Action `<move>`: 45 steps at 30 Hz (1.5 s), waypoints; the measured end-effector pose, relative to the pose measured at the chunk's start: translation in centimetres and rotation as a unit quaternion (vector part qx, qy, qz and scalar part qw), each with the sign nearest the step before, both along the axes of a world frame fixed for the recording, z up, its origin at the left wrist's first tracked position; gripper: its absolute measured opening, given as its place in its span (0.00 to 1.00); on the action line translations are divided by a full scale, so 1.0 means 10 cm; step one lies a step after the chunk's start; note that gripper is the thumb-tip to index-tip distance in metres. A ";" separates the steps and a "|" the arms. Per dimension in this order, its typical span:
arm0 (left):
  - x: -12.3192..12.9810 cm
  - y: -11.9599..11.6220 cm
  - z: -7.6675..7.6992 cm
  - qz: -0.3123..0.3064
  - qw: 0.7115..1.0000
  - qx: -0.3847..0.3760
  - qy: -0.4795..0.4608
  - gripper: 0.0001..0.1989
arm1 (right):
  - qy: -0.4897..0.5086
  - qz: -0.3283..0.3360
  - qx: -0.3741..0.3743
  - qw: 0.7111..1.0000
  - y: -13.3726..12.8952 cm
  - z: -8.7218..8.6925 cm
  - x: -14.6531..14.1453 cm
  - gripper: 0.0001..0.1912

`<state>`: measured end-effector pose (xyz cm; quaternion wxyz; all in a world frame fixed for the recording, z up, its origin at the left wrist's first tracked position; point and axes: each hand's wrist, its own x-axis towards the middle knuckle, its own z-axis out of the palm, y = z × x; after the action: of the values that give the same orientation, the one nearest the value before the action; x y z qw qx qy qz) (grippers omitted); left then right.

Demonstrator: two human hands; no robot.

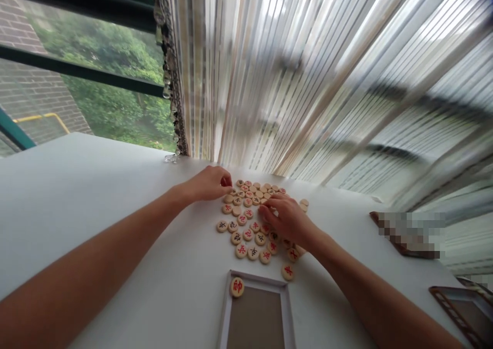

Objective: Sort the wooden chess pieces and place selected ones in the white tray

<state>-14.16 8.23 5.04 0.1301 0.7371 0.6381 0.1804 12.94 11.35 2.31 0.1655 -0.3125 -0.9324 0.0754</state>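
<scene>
Many round wooden xiangqi pieces [247, 234] lie loosely spread on the white table, some showing red or black characters and others blank faces. At the pile's far left edge is my left hand [210, 182], fingers loosely bent, thumb apart and close to the pieces; nothing shows in it. My right hand [287, 215] reaches over the right side of the pile, fingers bent and apart above the pieces, and hides some of them. A red-marked xiangqi piece [237, 287] rests on the upper left corner of a shallow tray-like box [288, 313] nearer to me.
The white table [115, 226] runs to a striped string curtain [246, 82] at the back. Clear beads [171, 158] lie near the curtain's left edge. Brown-edged frame-like objects [454, 313] stand on the right. A window at left shows trees and brick.
</scene>
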 end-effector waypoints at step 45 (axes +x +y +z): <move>0.10 -0.08 0.11 -0.055 0.996 -0.065 0.018 0.12 | 0.031 -0.093 0.021 0.995 0.05 -0.07 0.05 0.10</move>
<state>-13.18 7.45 6.19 0.1761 0.7642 0.6091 0.1182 13.40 11.82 1.63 0.2067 -0.3917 -0.8952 0.0501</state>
